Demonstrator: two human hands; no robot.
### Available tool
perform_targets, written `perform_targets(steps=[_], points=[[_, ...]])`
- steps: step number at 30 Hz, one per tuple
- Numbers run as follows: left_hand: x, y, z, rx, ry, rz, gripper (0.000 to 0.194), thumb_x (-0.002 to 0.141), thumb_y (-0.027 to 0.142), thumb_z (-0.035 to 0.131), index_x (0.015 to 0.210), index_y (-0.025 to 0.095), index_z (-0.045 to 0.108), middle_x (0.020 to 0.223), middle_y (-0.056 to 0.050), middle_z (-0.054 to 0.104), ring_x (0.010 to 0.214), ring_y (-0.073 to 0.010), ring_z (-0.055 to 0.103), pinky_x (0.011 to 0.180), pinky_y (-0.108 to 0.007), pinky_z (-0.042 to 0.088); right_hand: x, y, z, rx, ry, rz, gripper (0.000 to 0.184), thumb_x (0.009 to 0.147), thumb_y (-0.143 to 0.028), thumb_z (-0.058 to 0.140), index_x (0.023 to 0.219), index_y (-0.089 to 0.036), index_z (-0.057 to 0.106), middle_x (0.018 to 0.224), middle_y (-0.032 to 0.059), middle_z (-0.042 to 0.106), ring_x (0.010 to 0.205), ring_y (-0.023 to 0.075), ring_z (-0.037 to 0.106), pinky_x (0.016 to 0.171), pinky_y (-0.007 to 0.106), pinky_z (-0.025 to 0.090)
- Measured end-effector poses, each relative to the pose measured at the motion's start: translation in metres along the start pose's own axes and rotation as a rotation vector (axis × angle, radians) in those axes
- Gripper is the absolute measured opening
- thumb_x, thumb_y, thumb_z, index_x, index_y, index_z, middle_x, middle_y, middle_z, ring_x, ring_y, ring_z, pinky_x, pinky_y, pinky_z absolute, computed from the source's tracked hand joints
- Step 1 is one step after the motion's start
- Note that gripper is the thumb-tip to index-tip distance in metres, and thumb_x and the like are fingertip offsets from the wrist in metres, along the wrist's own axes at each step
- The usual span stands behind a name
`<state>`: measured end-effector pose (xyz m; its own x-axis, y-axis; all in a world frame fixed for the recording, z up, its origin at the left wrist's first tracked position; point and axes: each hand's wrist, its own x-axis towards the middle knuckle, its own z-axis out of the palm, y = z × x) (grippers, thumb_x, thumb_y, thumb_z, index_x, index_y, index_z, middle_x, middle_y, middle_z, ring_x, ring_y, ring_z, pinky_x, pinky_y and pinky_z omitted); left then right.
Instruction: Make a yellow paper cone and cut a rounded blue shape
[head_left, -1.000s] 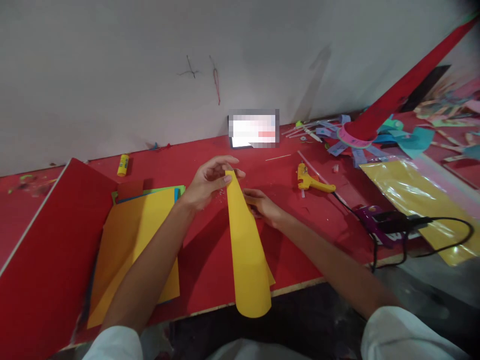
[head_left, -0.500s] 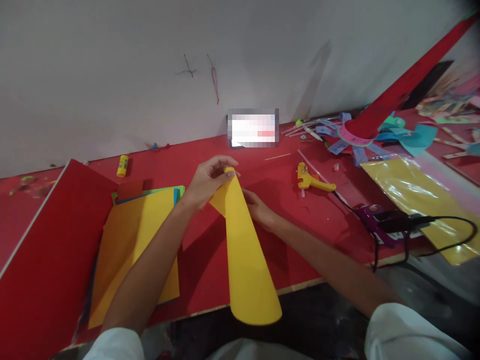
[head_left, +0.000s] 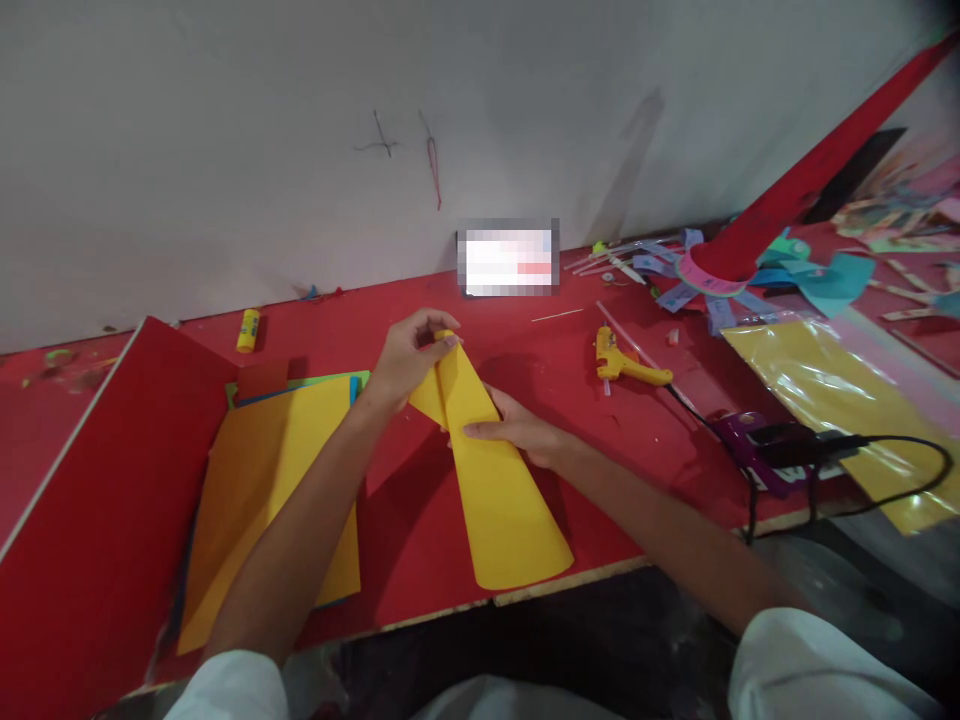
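Note:
A yellow paper sheet rolled into a cone (head_left: 499,490) lies on the red table (head_left: 660,420), narrow tip away from me, wide mouth near the front edge. My left hand (head_left: 409,360) pinches the narrow tip between thumb and fingers. My right hand (head_left: 517,430) presses on the cone's middle from the right, fingers laid across the paper. A loose flap of the sheet sticks out to the left just below the tip.
A stack of orange, green and blue sheets (head_left: 277,480) and a red board (head_left: 97,510) lie left. A glue stick (head_left: 247,330) stands at the wall. Right: a yellow glue gun (head_left: 622,362), a purple glue gun with black cord (head_left: 757,445), a wrapped yellow sheet (head_left: 847,400), a tall red cone (head_left: 795,190).
The cone has come down from tilted over the table edge to lying flatter on the table. It has loosened and widened. My right hand moved from behind it onto its middle.

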<state>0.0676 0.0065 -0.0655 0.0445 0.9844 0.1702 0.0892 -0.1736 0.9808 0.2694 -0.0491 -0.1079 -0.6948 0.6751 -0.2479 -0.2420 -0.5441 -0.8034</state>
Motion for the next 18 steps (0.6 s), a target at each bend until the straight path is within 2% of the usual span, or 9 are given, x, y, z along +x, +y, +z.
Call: perform_targets(steps=[3,8,10,14,18], points=[[0.001,0.002,-0.006,-0.009,-0.06,-0.002,0.021,0.081,0.028,0.086,0.098,0.019,0.076,0.086,-0.002,0.069,0.081,-0.013,0.066,0.074,-0.025,0.05,-0.001,-0.001,-0.002,0.049,-0.022,0.005,0.083,0.065,-0.031,0.1,0.134,-0.025,0.054,0.098,0.0019,0.078,0.08,0.019,0.074,0.072,0.032,0.062],[0.002,0.004,-0.015,-0.032,-0.125,0.052,0.027,0.082,0.035,0.089,0.102,0.02,0.078,0.088,-0.003,0.071,0.083,-0.0126,0.067,0.076,-0.023,0.052,-0.002,0.0,-0.007,0.108,-0.043,-0.016,0.083,0.061,-0.03,0.1,0.132,-0.023,0.057,0.095,0.0004,0.076,0.069,0.0159,0.071,0.063,0.028,0.058],[0.001,0.008,-0.021,-0.011,-0.183,0.069,0.03,0.085,0.038,0.088,0.107,0.02,0.079,0.095,-0.005,0.075,0.086,-0.0134,0.068,0.079,-0.024,0.054,-0.003,0.001,-0.008,0.114,-0.079,-0.021,0.083,0.062,-0.029,0.099,0.134,-0.023,0.057,0.096,0.0012,0.076,0.07,0.0165,0.072,0.064,0.028,0.058],[-0.003,0.02,-0.04,0.055,-0.334,0.049,0.036,0.095,0.041,0.079,0.127,0.025,0.078,0.115,-0.01,0.078,0.108,-0.0183,0.072,0.093,-0.027,0.058,-0.007,0.003,-0.008,0.126,-0.09,0.004,0.09,0.065,-0.026,0.097,0.143,-0.027,0.052,0.096,0.0011,0.077,0.073,0.0182,0.073,0.067,0.031,0.059],[-0.007,0.033,-0.056,0.099,-0.464,-0.001,0.053,0.088,0.034,0.086,0.139,0.03,0.073,0.136,-0.012,0.073,0.126,-0.0254,0.069,0.1,-0.034,0.06,-0.009,0.002,-0.007,0.135,-0.124,-0.003,0.088,0.067,-0.027,0.096,0.144,-0.027,0.054,0.094,0.0012,0.077,0.075,0.0189,0.073,0.069,0.032,0.06]])
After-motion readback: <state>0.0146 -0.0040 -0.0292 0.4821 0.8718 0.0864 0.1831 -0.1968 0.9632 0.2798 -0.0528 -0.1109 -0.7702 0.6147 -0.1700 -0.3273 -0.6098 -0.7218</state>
